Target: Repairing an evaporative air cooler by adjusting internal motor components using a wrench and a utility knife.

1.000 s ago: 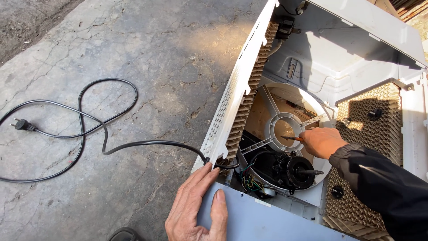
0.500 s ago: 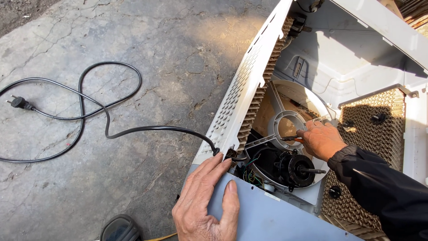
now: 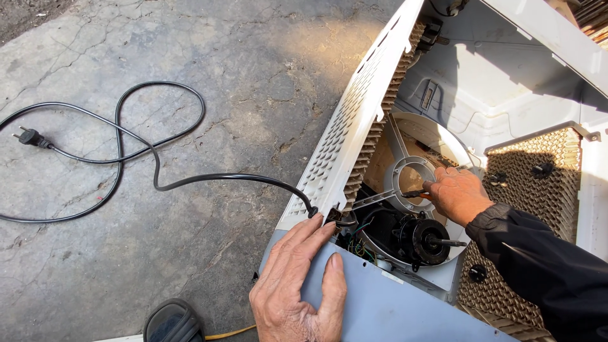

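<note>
An opened white air cooler [image 3: 354,139] lies on the concrete with its inside showing. My left hand [image 3: 297,285] rests flat on its grey-blue panel [image 3: 380,304], fingers spread, near where the cord enters. My right hand [image 3: 457,195], in a black sleeve, is inside the cooler, closed on a small tool with an orange handle [image 3: 415,194]. The tool's tip sits at the white ring-shaped motor bracket [image 3: 405,174]. A black motor [image 3: 421,239] with a shaft lies just below that hand.
A black power cord [image 3: 152,164] loops over the cracked concrete to a plug [image 3: 28,137] at the far left. Brown honeycomb pads [image 3: 538,171] line the cooler's sides. A dark sandal [image 3: 172,323] and a yellow wire [image 3: 231,332] lie at the bottom edge.
My left hand slid up the grey-blue panel toward the cord entry. My right hand stays at the bracket with the tool. The view shifted slightly.
</note>
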